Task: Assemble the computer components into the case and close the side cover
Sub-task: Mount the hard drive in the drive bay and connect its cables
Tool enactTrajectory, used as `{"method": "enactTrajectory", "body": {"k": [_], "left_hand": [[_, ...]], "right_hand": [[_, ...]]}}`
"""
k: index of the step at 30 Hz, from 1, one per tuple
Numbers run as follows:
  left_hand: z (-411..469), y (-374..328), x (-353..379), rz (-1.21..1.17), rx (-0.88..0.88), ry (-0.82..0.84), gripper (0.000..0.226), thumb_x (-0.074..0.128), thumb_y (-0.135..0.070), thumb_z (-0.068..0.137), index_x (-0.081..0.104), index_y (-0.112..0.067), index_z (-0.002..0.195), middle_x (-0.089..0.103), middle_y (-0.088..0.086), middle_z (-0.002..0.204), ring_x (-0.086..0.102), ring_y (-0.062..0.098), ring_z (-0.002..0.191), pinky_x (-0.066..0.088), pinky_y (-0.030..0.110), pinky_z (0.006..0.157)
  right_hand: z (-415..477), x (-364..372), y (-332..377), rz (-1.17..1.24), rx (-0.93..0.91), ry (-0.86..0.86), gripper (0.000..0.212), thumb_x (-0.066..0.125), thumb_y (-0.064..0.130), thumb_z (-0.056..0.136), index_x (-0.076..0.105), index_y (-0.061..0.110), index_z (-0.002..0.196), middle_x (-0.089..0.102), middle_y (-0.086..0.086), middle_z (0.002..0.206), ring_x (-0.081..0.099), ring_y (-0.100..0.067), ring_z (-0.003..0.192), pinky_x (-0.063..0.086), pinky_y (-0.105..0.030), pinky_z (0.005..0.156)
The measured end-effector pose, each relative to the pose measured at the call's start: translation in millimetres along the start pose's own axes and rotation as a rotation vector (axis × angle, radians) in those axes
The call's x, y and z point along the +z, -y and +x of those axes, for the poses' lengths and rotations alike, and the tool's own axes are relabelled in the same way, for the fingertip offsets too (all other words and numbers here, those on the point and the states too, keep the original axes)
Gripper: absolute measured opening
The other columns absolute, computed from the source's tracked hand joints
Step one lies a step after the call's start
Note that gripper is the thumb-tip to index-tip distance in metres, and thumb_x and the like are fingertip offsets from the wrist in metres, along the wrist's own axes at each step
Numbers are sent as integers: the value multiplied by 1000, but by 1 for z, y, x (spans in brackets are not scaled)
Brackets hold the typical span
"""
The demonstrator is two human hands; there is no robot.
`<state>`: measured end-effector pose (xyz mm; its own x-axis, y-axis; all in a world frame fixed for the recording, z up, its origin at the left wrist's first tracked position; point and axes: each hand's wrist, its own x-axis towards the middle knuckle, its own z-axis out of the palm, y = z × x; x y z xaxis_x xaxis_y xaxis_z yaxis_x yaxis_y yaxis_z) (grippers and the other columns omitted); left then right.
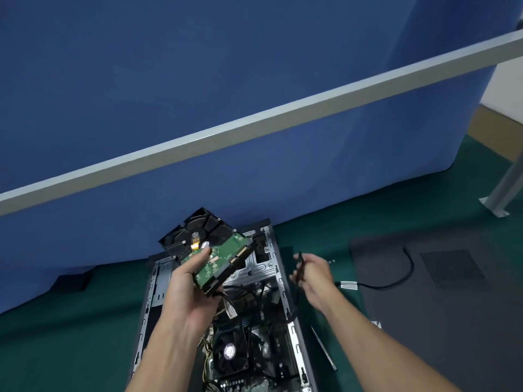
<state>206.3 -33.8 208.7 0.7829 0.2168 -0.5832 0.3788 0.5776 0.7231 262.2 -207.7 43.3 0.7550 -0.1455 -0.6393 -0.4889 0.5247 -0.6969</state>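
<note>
1. Step in hand: hard drive fit. The left hand (pixel 186 281) grips the hard drive (pixel 209 244), fingers curled round its edge, board side up, above the open case (pixel 294 335) on the green tabletop (pixel 70 335).
2. The right hand (pixel 314 275) pinches a black cable connector (pixel 300 264) near the drive, not touching it.
3. Next, my read: line the connector up with the drive's port edge and push it in square, then seat the drive at the case's far end.
4. The side cover (pixel 438 306) lies flat to the right of the case; closing comes last.

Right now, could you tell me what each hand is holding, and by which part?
Left hand holds the hard drive by its near end; right hand pinches a black cable at its end.
</note>
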Motion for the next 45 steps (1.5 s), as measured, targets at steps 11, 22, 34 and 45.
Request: {"method": "enactTrajectory", "body": {"k": [11,22,34,45], "left_hand": [[-3,-17,14,-31,156,82,9,68,-8,80,76,-5,83,74,11,87,72,24,73,56,28,59],[-21,-35,2,-216,164,206,15,68,-18,82,70,-7,92,72,10,84,67,21,61,51,25,51],[-19,-70,-33,25,231,3,24,63,12,84,63,-5,102,71,19,104,71,33,86,59,41,59],[-32,-60,-39,-259,141,232,9,65,-5,80,74,-6,84,73,17,100,72,28,76,57,30,55]], "right_hand": [[-91,55,73,173,-48,546,75,32,70,90,64,5,109,59,-5,77,44,-11,57,28,-25,50],[-161,89,60,187,-253,706,31,48,-27,80,54,-2,97,66,-14,83,67,-21,75,55,-28,68],[-167,94,54,-293,-534,414,22,58,10,94,75,11,80,73,-8,78,42,-9,59,41,-20,57],[-189,81,36,-499,-746,392,32,52,34,96,69,18,74,50,-11,56,40,-13,49,35,-30,48]]}}
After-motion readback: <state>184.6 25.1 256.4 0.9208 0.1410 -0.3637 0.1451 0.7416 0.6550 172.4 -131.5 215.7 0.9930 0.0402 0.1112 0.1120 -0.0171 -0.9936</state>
